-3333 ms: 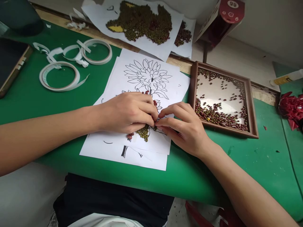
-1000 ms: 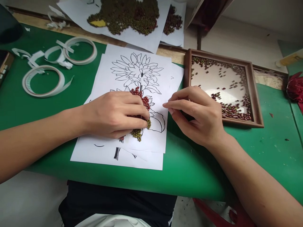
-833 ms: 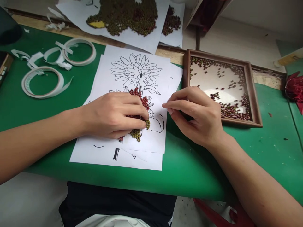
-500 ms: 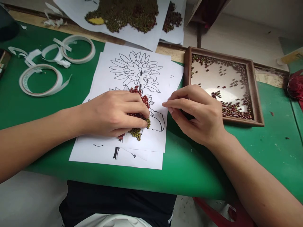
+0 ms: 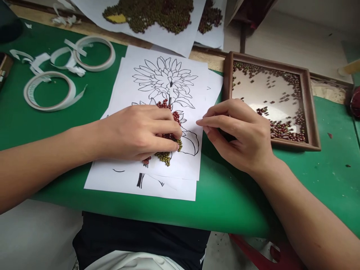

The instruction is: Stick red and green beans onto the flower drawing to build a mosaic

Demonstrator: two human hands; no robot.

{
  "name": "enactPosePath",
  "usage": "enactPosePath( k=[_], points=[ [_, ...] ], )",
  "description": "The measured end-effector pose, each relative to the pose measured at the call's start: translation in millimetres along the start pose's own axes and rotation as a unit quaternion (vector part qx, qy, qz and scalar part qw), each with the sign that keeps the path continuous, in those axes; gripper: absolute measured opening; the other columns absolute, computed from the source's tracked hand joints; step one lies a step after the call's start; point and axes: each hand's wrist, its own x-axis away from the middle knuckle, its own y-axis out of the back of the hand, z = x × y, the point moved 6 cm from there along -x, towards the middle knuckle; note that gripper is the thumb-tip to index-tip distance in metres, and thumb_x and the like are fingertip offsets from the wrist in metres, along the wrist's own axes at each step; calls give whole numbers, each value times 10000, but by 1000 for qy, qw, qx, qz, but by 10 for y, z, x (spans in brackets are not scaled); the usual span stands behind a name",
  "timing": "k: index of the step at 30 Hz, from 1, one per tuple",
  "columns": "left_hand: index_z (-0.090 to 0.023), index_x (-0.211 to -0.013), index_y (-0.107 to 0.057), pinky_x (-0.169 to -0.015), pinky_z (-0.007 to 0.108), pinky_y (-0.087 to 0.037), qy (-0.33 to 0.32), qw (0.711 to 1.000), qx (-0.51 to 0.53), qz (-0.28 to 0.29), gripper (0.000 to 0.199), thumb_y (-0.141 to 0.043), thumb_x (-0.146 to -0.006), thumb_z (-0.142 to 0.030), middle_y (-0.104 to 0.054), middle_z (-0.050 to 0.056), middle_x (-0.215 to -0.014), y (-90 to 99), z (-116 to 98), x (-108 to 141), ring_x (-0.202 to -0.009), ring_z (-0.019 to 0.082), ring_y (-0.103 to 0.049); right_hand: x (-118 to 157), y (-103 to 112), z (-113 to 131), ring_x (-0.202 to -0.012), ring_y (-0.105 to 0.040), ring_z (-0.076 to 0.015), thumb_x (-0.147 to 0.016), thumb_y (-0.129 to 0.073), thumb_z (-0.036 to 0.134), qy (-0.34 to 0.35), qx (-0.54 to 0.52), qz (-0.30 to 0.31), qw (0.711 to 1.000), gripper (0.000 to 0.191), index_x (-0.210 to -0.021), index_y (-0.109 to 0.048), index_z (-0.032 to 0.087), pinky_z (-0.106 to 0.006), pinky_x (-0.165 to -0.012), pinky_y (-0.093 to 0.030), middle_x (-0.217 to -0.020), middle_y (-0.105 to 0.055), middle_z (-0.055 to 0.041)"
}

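Observation:
A white sheet with a black flower drawing [image 5: 165, 80] lies on top of other papers. Red beans [image 5: 164, 104] and green beans [image 5: 163, 157] cover part of its lower drawing. My left hand [image 5: 140, 131] rests palm down over them, its fingers bent and its fingertips at the green beans; what lies under them is hidden. Just right of the sheet, my right hand [image 5: 239, 131] hovers with thumb and index fingertip pinched together; anything between them is too small to make out. Behind that hand stands a brown wooden tray [image 5: 313, 112] with loose red and green beans.
Two tape rolls [image 5: 71, 90] [image 5: 112, 56] and torn tape strips [image 5: 41, 62] lie at the left of the green table [image 5: 225, 202]. At the back are papers bearing bean pictures [image 5: 157, 17]. A dark red object [image 5: 355, 102] sits at the right edge.
The view has shifted a little, so the table and its contents appear slightly further right and higher. Both hands keep nearly the same pose and place relative to the sheet.

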Motion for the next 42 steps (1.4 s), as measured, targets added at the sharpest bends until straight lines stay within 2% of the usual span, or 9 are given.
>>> enactPosePath(
  k=[4, 7, 10, 15, 22, 29, 36, 39, 42],
  points=[
    [-302, -1133, -724, -879, 388, -582, 4, 999, 35, -4, 304, -561, -944, -128, -768, 47, -1132, -13, 41, -2, -1044, 230, -696, -17, 4, 6, -867, -688, -251, -989, -623, 164, -12, 13, 13, 1000, 200, -1085, -726, 307, -456, -747, -589, -1025, -729, -76],
    [-285, -1180, -701, -849, 394, -584, 10, 998, 55, -13, 359, -546, -912, -103, -771, 53, -1092, -2, 64, -5, -1001, 232, -696, -26, 31, 40, -844, -685, -231, -987, -611, 141, 10, 12, -2, 1000, 196, -1061, -722, 285, -432, -732, -582, -1005, -725, -66],
    [-301, -1143, -728, -876, 411, -578, 6, 999, 51, -3, 327, -563, -916, -134, -772, 57, -1120, -5, 57, -6, -1034, 244, -697, -27, 24, 58, -865, -684, -229, -977, -609, 111, 29, 5, 3, 1000, 214, -1062, -718, 274, -424, -742, -571, -1023, -723, -65],
    [-311, -1081, -760, -895, 418, -564, 8, 999, 48, 6, 246, -597, -942, -191, -761, 56, -1150, -19, 51, 5, -1058, 244, -685, -22, -19, 83, -869, -667, -233, -971, -609, 104, 59, -10, 34, 998, 206, -1076, -715, 246, -422, -754, -545, -1031, -723, -81],
    [-303, -1051, -764, -883, 402, -569, 17, 999, 31, 4, 203, -592, -987, -216, -750, 59, -1138, -23, 19, -12, -1044, 229, -674, -18, -97, 158, -844, -613, -222, -973, -614, 134, 82, -22, 109, 990, 194, -1079, -738, 239, -403, -739, -501, -1041, -723, -85],
    [-300, -1094, -746, -891, 411, -564, 8, 1000, 3, 23, 247, -548, -989, -196, -751, 62, -1154, -42, 4, -15, -1066, 240, -661, -23, -149, 225, -877, -635, -227, -979, -615, 163, 84, -29, 159, 983, 213, -1095, -761, 266, -399, -756, -498, -1069, -730, -80],
    [-281, -1269, -687, -953, 415, -565, 11, 999, 41, -18, 343, -549, -971, -181, -743, 68, -1205, -14, 58, -9, -1112, 243, -678, -17, -110, 186, -831, -628, -212, -975, -615, 164, 79, -21, 126, 989, 205, -1093, -746, 270, -390, -742, -494, -1018, -723, -63],
    [-268, -1392, -632, -1056, 459, -530, 2, 1000, 29, 3, 394, -563, -1004, -274, -701, 95, -1358, -21, 22, -19, -1279, 286, -635, -20, -85, 145, -809, -631, -209, -962, -625, 156, 67, -4, 105, 992, 173, -1036, -736, 266, -387, -729, -496, -986, -729, -59],
    [-237, -1508, -547, -1148, 471, -467, 7, 999, 36, 35, 543, -609, -1004, -430, -577, 138, -1543, -53, -16, -17, -1436, 334, -534, -27, -39, 111, -780, -639, -211, -950, -629, 145, 53, 16, 71, 996, 162, -998, -731, 262, -390, -704, -507, -942, -730, -59]
  ],
)
